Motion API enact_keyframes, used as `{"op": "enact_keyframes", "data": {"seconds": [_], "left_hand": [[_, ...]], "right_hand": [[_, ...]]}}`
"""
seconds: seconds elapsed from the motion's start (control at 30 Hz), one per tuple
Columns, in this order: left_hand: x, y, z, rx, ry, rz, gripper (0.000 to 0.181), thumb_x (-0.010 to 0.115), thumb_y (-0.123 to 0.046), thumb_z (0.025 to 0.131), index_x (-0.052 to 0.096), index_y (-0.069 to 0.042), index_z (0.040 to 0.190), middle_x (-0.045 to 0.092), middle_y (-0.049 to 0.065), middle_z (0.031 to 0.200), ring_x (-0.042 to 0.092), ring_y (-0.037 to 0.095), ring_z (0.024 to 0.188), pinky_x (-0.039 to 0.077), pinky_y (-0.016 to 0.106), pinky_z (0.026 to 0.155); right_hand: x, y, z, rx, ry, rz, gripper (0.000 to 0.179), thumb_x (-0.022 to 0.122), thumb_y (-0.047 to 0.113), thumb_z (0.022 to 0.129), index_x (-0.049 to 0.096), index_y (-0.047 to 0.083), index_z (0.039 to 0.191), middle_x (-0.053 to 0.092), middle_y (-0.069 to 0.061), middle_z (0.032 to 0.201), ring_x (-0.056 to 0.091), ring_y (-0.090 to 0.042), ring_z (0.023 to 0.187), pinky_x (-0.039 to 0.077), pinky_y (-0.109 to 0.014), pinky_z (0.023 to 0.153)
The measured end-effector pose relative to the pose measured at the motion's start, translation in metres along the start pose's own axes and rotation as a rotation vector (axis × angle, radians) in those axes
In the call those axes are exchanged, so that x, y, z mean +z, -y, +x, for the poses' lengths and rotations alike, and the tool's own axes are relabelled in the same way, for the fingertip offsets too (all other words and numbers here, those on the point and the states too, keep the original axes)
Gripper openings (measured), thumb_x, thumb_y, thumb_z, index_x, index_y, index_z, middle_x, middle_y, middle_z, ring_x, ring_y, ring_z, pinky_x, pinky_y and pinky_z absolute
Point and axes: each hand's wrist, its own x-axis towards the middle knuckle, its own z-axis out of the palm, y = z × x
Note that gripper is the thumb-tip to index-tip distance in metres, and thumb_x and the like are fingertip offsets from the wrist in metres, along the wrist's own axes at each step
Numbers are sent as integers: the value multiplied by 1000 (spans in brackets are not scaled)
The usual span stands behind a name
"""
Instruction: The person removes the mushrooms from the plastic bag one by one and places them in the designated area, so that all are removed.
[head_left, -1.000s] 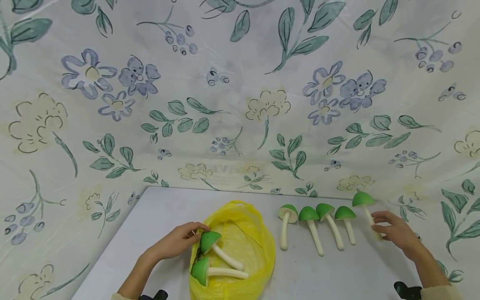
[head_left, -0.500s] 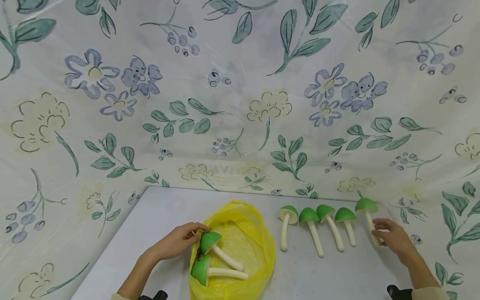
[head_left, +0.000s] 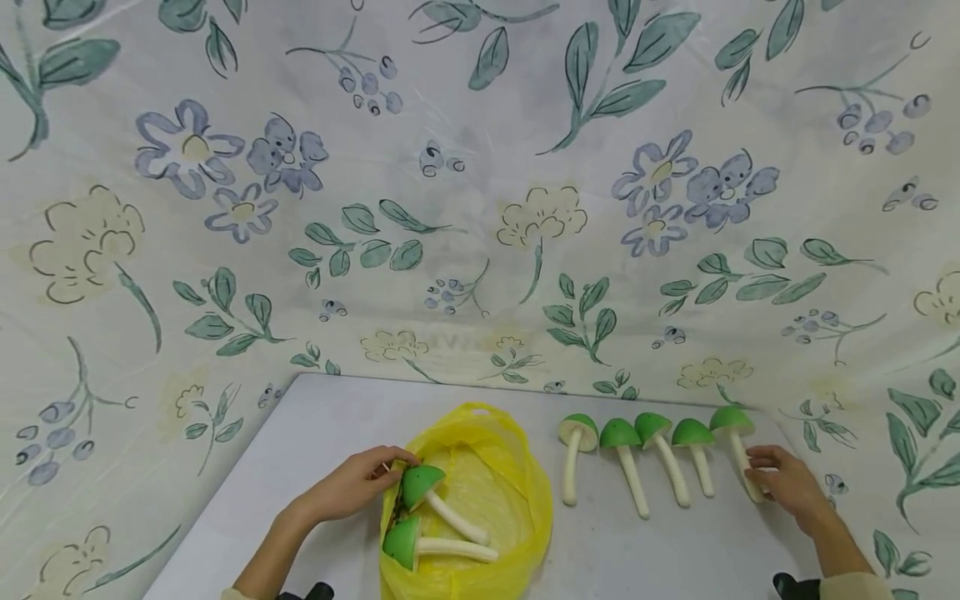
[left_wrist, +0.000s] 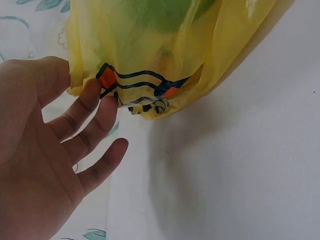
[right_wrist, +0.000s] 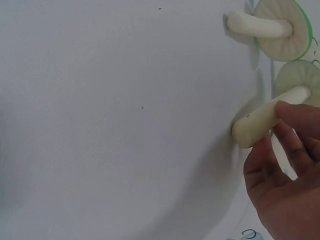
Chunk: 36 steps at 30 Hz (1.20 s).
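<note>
My right hand (head_left: 787,482) holds a toy mushroom (head_left: 737,446) by its white stem, at the right end of a row of mushrooms with green caps. The right wrist view shows the thumb and fingers around the stem (right_wrist: 255,125), close over the white surface. With thumb and fingertips my left hand (head_left: 356,482) pinches the rim of an open yellow plastic bag (head_left: 525,533). Inside the bag lie a mushroom (head_left: 450,512) near the hand and another mushroom (head_left: 450,546) below it. From the left wrist, black and orange print shows on the bag (left_wrist: 145,82).
Several more mushrooms lie side by side between the bag and my right hand, including a mushroom (head_left: 572,458) at the row's left end. A white tabletop (head_left: 300,433) carries everything. Behind it hangs a floral sheet (head_left: 465,250).
My right hand has lowered the mushroom toward the tabletop, to the right end of the row. The left hand and the bag have stayed in place.
</note>
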Motion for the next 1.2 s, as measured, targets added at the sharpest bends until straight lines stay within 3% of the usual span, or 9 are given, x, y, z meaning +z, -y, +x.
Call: {"op": "enact_keyframes", "data": {"seconds": [0.33, 0.67, 1.2], "left_hand": [[-1, 1, -1, 5, -1, 11, 26, 53, -19, 105, 64, -18, 129, 63, 4, 130, 59, 16, 101, 51, 28, 83], [-1, 1, 0, 9, -1, 19, 25, 53, -18, 105, 65, -18, 128, 64, 3, 129, 59, 16, 101, 52, 29, 83], [-1, -2, -2, 8, -4, 28, 26, 52, -19, 106, 65, -18, 128, 64, 1, 126, 57, 17, 101, 52, 29, 84]], "right_hand": [[0, -6, -1, 31, 11, -7, 52, 61, 13, 95, 46, -15, 136, 55, -34, 132, 59, -10, 93, 52, -27, 73], [3, -12, -7, 77, 37, 12, 63, 66, 30, 96, 45, -9, 141, 43, -34, 145, 57, -18, 95, 49, -32, 74], [3, -10, -9, 109, 37, 64, 72, 68, 36, 94, 41, -8, 144, 38, -35, 145, 57, -24, 101, 49, -30, 75]]}}
